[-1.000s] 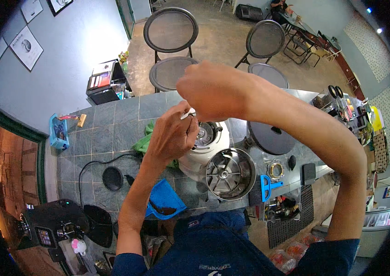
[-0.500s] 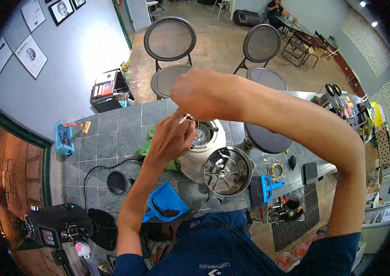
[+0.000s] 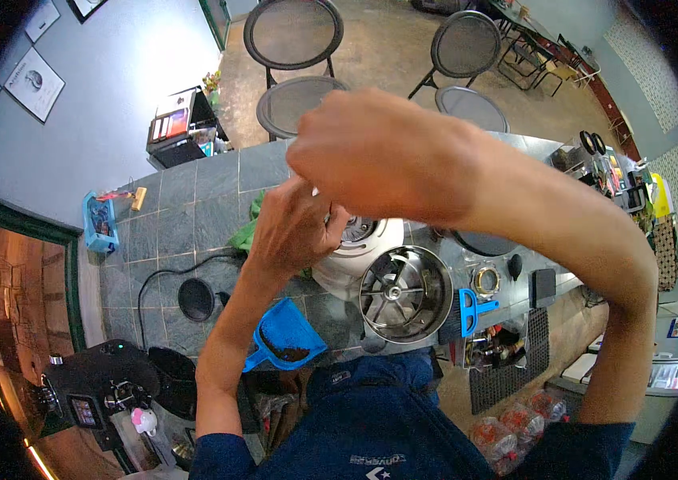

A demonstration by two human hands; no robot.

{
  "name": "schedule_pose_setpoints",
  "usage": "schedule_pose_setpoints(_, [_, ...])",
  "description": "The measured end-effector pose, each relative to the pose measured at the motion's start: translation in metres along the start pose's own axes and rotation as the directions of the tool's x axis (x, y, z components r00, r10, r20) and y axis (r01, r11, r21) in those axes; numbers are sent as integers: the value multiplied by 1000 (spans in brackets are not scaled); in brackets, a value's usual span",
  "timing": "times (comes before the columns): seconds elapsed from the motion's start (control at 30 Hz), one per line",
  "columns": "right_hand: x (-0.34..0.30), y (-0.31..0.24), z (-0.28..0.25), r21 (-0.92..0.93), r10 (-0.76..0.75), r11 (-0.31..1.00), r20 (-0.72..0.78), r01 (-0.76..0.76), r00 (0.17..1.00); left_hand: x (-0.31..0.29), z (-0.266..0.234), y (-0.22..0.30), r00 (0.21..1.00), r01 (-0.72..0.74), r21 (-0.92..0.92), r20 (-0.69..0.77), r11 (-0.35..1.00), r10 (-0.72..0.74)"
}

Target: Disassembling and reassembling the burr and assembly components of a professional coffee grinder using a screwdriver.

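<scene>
- Left hand (image 3: 295, 228): centre of view, fingers curled and bunched toward the thumb, tips at the rim of the white grinder body (image 3: 355, 256). Hand narrow; what it pinches, if anything, cannot be made out.
- Right hand (image 3: 371, 152): at 12 o'clock from the left hand, above it and closer to the camera, closed in a loose fist. It covers the grinder's top opening; whether it grips anything cannot be told.
- White grinder body: on the counter just under both hands, at 3 o'clock from the left wrist. A ribbed metal ring shows at its top between the hands.
- Steel funnel-shaped hopper (image 3: 404, 294): touching or just beside the grinder at its 5 o'clock, open side up, spokes visible inside.
- Blue dustpan (image 3: 284, 336): at 6 o'clock from the left hand, near the counter's front edge, dark coffee grounds lying in it.
- Blue brush (image 3: 467, 310): at 3 o'clock from the hopper, just beside it.
- Green cloth (image 3: 247, 232): at 9 o'clock from the left hand, partly hidden by it.
- Round black lid (image 3: 196, 298) with black cable: at 8 o'clock from the left hand.
- Surface: grey slate-tiled counter (image 3: 187, 200).
- Room: concrete floor beyond; two black mesh chairs (image 3: 295, 48) at 12 o'clock; grey wall with framed pictures at 10 o'clock.
</scene>
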State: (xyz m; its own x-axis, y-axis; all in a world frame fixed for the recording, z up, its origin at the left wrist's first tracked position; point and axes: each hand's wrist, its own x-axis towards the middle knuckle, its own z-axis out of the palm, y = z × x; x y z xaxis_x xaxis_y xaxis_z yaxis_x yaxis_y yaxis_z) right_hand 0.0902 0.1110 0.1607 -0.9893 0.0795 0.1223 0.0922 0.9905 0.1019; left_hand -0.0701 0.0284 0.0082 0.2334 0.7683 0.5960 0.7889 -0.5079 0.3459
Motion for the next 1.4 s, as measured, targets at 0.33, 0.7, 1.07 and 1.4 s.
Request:
schedule_pose_setpoints(0.33, [12,5,-14,10,155,987,191,-160,969,8,-3,6,996,79,-68,47,995,-75])
schedule_pose_setpoints(0.7, [17,-25,-10,-145,382,924,284,-354,880,-2,0,7,993,-25,3,-111,1000,25])
schedule_pose_setpoints(1.07, [20,-46,-21,-194,442,895,493,-400,749,-1,7,-9,998,45,-177,46,983,-38])
schedule_pose_setpoints(1.4, [10,-41,-39,12,435,809,660,-588,612,-2,1,-7,998,22,-198,63,980,-10])
